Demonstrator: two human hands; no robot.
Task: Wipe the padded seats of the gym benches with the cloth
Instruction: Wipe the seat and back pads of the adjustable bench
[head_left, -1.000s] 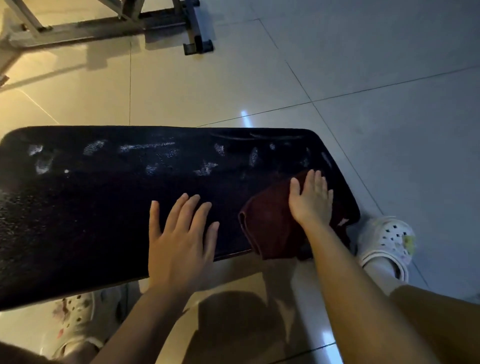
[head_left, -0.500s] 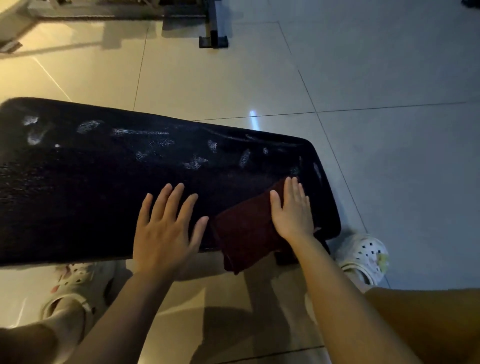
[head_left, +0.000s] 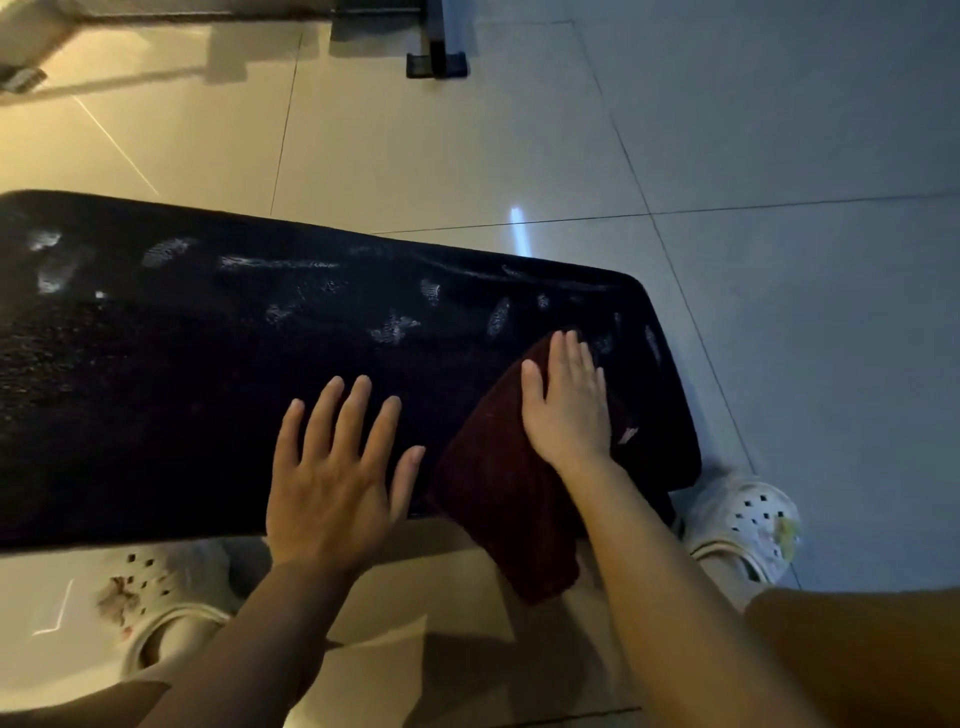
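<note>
1. At the left of the view, the one bench seat (head_left: 156, 395) ran with its long axis left to right, and most of its dark padding lay to the left of both your hands, pale smears dotted along its far side.
2. Your left hand (head_left: 332, 467) lay flat on the seat's near edge, fingers straight and spread, holding nothing; it looked like a brace.
3. Just right of it, the one cloth (head_left: 498, 488) sat on the seat near its right end, its lower part hanging off the near edge toward the floor (head_left: 779, 156).
4. Your right hand (head_left: 566, 405) pressed flat on the cloth, fingers straight and together, not curled round it. It was the hand on the cloth, so the wiping was its job.
5. Judged from that, the next stroke called for moving the cloth leftward along the seat, where the unwiped length lay.
6. Count: one seat, one cloth, two hands, two white clogs, left (head_left: 161, 603) and right (head_left: 748, 525).
</note>
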